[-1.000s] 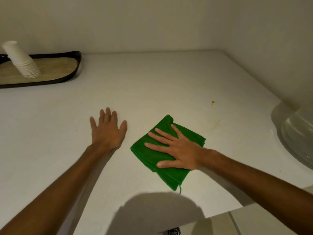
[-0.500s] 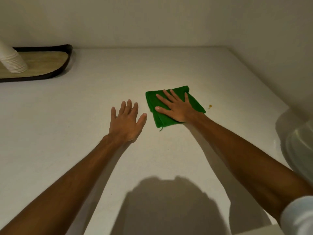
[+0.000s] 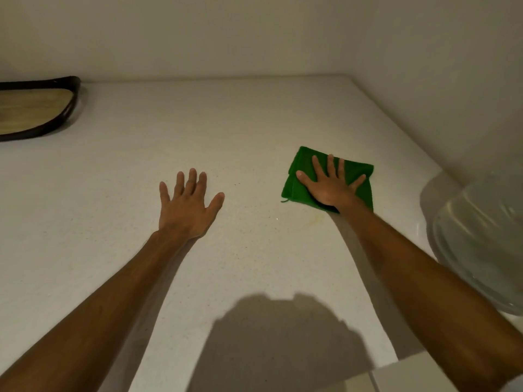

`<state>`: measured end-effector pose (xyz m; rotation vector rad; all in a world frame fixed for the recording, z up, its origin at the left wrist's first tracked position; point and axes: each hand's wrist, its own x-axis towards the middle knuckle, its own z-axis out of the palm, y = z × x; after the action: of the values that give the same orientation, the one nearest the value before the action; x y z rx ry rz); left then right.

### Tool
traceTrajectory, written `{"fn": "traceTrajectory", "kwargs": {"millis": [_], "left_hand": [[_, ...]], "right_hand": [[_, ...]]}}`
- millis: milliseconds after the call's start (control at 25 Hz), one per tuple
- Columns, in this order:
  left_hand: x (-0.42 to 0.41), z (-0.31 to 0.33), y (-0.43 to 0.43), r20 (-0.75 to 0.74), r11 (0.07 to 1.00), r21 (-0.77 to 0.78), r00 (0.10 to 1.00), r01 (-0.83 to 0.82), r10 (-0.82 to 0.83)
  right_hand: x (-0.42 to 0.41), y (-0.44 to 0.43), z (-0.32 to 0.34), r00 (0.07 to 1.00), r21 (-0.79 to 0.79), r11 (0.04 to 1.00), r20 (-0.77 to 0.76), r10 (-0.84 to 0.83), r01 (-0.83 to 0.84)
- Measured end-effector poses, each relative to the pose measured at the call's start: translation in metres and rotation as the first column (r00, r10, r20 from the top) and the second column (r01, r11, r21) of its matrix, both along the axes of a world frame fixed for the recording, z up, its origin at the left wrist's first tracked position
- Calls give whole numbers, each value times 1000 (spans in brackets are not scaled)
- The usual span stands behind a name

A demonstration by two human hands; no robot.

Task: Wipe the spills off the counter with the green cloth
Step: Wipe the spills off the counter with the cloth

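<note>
The green cloth lies folded on the white counter, right of centre. My right hand presses flat on top of it with the fingers spread and covers its middle. My left hand rests flat on the bare counter to the left of the cloth, fingers apart and holding nothing. A faint yellowish smear shows on the counter just in front of the cloth. A tiny dark speck sits between my hands.
A dark-rimmed tray with a wooden base lies at the far left. A clear plastic container stands at the right edge. Walls close the counter at the back and right. The front edge runs at the lower right.
My right hand slid the cloth to the right, over where the small orange spot was; the spot no longer shows. The stack of white cups has left the view.
</note>
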<state>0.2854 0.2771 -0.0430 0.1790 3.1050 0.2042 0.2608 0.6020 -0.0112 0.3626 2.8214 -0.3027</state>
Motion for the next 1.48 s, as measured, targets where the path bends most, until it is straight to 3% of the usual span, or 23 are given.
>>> {"fn": "traceTrajectory", "kwargs": {"millis": [160, 240, 400, 520, 600, 640, 760, 880, 960, 1000, 1080, 1160, 1240, 1320, 1400, 1480], "left_hand": [[0, -3, 0, -8, 1000, -3, 1000, 4, -4], [-1, -4, 0, -10, 1000, -10, 1000, 0, 0], [-1, -4, -1, -10, 1000, 2, 1000, 0, 1], [0, -4, -1, -18, 1000, -2, 1000, -1, 0], [1, -5, -1, -20, 1000, -11, 1000, 1, -1], [1, -6, 0, -23, 1000, -14, 1000, 1, -1], [1, -6, -1, -21, 1000, -15, 1000, -2, 2], [2, -4, 0, -17, 1000, -19, 1000, -9, 8], [2, -3, 0, -7, 1000, -25, 1000, -16, 16], [1, -2, 0, 2, 1000, -22, 1000, -16, 16], [2, 1, -1, 20, 999, 40, 1000, -4, 3], [5, 6, -8, 4, 988, 149, 1000, 26, -27], [9, 8, -24, -33, 982, 180, 998, 53, -48], [17, 5, -44, -82, 992, 123, 996, 40, -30], [27, 0, -60, -76, 995, 98, 997, 1, 7], [34, -1, -67, -30, 991, 124, 998, -49, 53]], "right_hand": [[65, -35, -12, 990, 52, 989, -42, -136, 138], [89, -71, -16, 992, 77, 991, -68, -108, 113], [132, -122, -15, 941, 91, 946, -110, 321, -312], [136, -80, -8, 728, 99, 735, -96, 679, -671], [117, -38, -5, 594, 124, 600, -87, 800, -790], [101, -20, -4, 581, 132, 588, -85, 809, -798], [34, 10, -8, 753, 181, 750, -64, 655, -636], [-26, 0, -16, 968, 173, 971, -158, 194, -166], [-41, -33, -13, 981, 118, 983, -155, -119, 138], [-41, -55, -10, 976, 112, 977, -138, -168, 184], [-26, -95, -8, 991, 105, 993, -131, -37, 51], [8, -117, -13, 957, 102, 968, -160, 244, -230], [55, -114, -13, 824, 99, 840, -162, 543, -534], [88, -95, -6, 701, 62, 713, -143, 699, -698], [96, -86, 3, 806, -33, 812, -151, 572, -582], [90, -98, 8, 946, -123, 940, -108, 306, -318]]}}
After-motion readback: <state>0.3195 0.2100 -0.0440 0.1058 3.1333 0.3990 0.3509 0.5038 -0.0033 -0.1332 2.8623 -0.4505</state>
